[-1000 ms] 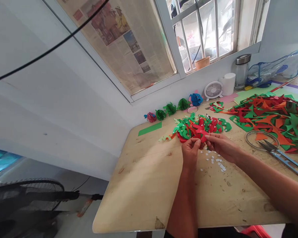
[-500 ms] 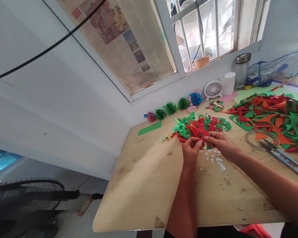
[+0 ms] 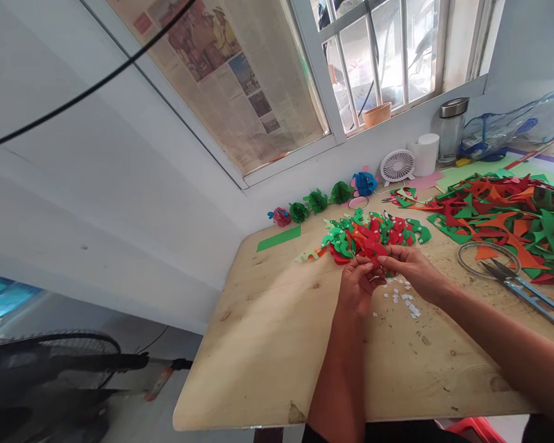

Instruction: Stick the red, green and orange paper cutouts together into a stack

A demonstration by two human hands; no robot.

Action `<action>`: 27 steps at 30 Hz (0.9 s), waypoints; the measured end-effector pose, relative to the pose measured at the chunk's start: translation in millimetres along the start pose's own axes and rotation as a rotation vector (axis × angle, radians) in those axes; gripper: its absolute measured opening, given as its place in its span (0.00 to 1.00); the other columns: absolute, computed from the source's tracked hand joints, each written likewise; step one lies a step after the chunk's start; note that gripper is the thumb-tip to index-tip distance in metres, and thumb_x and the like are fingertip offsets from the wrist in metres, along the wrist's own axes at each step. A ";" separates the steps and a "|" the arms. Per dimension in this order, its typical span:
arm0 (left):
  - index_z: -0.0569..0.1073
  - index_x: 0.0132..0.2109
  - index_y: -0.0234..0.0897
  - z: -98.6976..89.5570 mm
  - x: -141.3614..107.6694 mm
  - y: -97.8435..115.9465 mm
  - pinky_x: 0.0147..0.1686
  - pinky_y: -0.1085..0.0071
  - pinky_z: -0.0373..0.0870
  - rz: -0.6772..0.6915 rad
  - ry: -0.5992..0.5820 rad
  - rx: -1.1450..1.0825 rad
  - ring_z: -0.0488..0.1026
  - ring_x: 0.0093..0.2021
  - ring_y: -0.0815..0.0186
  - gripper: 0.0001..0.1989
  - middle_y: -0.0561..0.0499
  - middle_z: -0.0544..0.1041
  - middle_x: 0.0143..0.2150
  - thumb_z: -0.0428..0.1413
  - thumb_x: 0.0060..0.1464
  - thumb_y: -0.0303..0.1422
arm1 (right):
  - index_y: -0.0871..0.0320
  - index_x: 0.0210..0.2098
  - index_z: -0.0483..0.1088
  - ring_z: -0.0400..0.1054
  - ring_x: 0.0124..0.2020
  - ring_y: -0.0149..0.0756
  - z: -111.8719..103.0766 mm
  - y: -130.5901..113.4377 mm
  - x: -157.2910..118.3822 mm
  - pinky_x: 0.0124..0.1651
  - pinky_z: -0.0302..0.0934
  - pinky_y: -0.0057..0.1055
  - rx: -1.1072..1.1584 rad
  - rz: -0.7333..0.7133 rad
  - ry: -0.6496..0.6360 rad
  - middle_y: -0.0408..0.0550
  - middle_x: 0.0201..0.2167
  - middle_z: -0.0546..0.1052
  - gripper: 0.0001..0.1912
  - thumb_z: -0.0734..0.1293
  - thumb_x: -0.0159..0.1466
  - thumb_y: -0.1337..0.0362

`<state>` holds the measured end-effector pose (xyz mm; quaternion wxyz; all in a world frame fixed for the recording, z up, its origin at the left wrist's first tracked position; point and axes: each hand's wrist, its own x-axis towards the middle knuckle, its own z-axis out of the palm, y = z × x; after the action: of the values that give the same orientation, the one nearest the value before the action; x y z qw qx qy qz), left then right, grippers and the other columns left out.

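Between my two hands is a red paper cutout (image 3: pixel 375 251), held just in front of a heap of cut paper shapes. My left hand (image 3: pixel 357 282) pinches its near left end, the fingers curled. At its right side my right hand (image 3: pixel 409 267) grips the paper between thumb and forefinger. The heap (image 3: pixel 351 237) behind holds green, red and orange shapes, several with small white squares on them. More small white squares (image 3: pixel 410 304) lie scattered on the wooden table (image 3: pixel 268 332) below my right hand.
Red, green and orange paper scraps (image 3: pixel 512 215) pile up at the right, beside thread snips (image 3: pixel 526 295) and a metal ring (image 3: pixel 461 255). Along the wall stand honeycomb paper figures (image 3: pixel 316 200), a small white fan (image 3: pixel 397 167) and a glass bottle (image 3: pixel 451 132). A green strip (image 3: pixel 279 239) lies at the left.
My left hand has turned slightly, its fingers curling further under the red cutout. My right hand keeps almost the same place and pinch.
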<state>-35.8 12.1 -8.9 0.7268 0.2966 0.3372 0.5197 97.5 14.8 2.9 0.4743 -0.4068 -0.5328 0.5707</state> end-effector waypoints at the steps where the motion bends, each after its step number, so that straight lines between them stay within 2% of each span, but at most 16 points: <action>1: 0.67 0.30 0.35 -0.3 -0.6 0.5 0.28 0.72 0.67 -0.017 -0.015 -0.024 0.71 0.25 0.69 0.07 0.53 0.72 0.23 0.57 0.40 0.29 | 0.58 0.24 0.67 0.58 0.23 0.28 -0.2 0.2 0.1 0.26 0.53 0.28 0.001 0.000 -0.005 0.42 0.21 0.69 0.15 0.66 0.55 0.51; 7: 0.68 0.31 0.34 -0.8 0.5 0.5 0.28 0.70 0.66 -0.035 0.006 -0.023 0.71 0.25 0.68 0.07 0.51 0.73 0.24 0.57 0.40 0.29 | 0.58 0.23 0.66 0.58 0.23 0.29 -2.1 1.9 1.7 0.26 0.52 0.28 -0.012 0.001 0.013 0.42 0.21 0.69 0.17 0.66 0.54 0.50; 13: 0.69 0.32 0.34 0.1 0.1 0.6 0.28 0.71 0.66 0.024 0.029 0.007 0.71 0.25 0.68 0.08 0.51 0.74 0.24 0.58 0.41 0.31 | 0.58 0.21 0.64 0.55 0.21 0.27 -0.2 0.7 0.9 0.25 0.51 0.27 0.042 -0.003 0.048 0.39 0.18 0.66 0.18 0.68 0.52 0.50; 21: 0.69 0.29 0.34 0.0 4.0 -3.8 0.25 0.72 0.66 0.104 0.087 0.089 0.71 0.24 0.68 0.11 0.53 0.73 0.22 0.62 0.36 0.31 | 0.58 0.22 0.65 0.55 0.21 0.27 -0.1 1.8 1.9 0.25 0.49 0.27 0.031 -0.005 0.049 0.39 0.18 0.65 0.17 0.68 0.52 0.50; 27: 0.70 0.28 0.33 -2.5 5.7 -5.2 0.25 0.73 0.66 0.131 0.095 0.125 0.71 0.24 0.69 0.11 0.51 0.74 0.22 0.62 0.36 0.32 | 0.58 0.21 0.65 0.53 0.21 0.26 0.2 1.2 1.2 0.24 0.47 0.26 -0.002 -0.002 0.064 0.38 0.18 0.63 0.17 0.67 0.53 0.51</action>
<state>-33.6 16.2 -15.5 0.6545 0.3380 0.3830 0.5574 96.9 16.0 1.8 0.4914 -0.4244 -0.5185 0.5564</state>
